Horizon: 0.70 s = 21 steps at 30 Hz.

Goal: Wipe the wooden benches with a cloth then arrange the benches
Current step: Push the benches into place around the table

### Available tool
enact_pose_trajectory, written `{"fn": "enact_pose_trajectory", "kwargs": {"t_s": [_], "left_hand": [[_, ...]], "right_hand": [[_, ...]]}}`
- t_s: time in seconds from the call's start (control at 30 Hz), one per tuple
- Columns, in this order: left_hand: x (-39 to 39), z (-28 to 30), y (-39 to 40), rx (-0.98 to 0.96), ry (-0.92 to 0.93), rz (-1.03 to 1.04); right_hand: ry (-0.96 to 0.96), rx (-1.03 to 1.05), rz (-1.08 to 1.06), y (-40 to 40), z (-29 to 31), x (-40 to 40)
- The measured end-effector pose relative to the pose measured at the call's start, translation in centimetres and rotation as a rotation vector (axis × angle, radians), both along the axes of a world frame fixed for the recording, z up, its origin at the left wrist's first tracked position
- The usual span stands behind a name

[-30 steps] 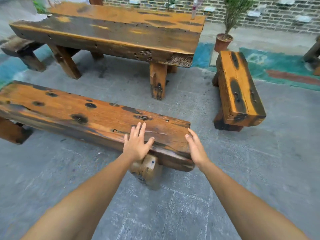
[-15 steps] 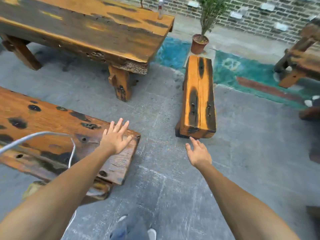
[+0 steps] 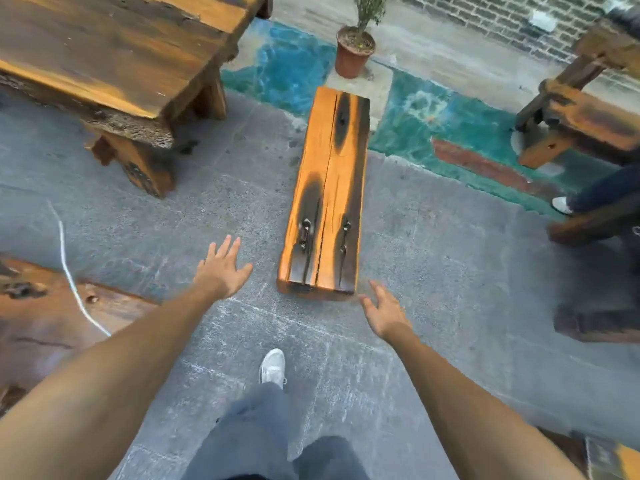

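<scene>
A short orange wooden bench [image 3: 325,199] with dark burn marks stands lengthwise ahead on the grey paving. My left hand [image 3: 221,270] is open, fingers spread, in the air to the left of the bench's near end. My right hand [image 3: 384,311] is open just below and right of that end, not touching it. The long wooden bench [image 3: 52,317] lies at the lower left, under my left forearm. No cloth is in view.
A large wooden table [image 3: 114,53] fills the upper left. A potted plant [image 3: 355,50] stands beyond the short bench. More wooden furniture [image 3: 588,116] and another person's leg and shoe [image 3: 562,204] are at the right. My own shoe [image 3: 273,367] is below.
I have turned right and stepped away from the long bench. Both hands left it and now hover near the short bench's near end, which is much closer.
</scene>
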<state>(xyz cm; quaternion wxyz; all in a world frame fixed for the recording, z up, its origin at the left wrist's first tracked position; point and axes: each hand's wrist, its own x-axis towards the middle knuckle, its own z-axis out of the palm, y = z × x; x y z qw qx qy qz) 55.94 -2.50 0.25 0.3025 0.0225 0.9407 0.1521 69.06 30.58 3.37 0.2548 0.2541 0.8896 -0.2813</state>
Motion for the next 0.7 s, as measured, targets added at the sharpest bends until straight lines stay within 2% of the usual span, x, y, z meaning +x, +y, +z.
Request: {"fn": "enact_pose_trajectory", "kwargs": {"t_s": [0.1,0.17,0.33,0.43,0.63,0.7], "left_hand": [[-3.4,-0.6,8.4,0.061,-0.069,-0.008],[-3.8,-0.3,10.4,0.080,-0.038,0.009],[-6.3,-2.9,18.5,0.139,0.022,0.236],[-6.0,-7.5,21.5,0.176,0.087,0.549],[-3.2,-19.8,27.6,0.221,0.083,1.229],[-3.4,-23.9,28.8,0.226,0.073,1.457]], "right_hand": [[-0.007,0.001,-0.025,6.9,-0.1,-3.3],[-0.003,0.003,-0.006,8.3,-0.1,-3.7],[-0.136,0.005,0.098,18.3,-4.6,-10.9],[-0.185,-0.064,0.140,20.9,-10.9,-16.1],[-0.308,-0.327,0.269,21.4,-24.7,-20.1],[-0.303,-0.407,0.227,20.5,-28.2,-21.8]]}}
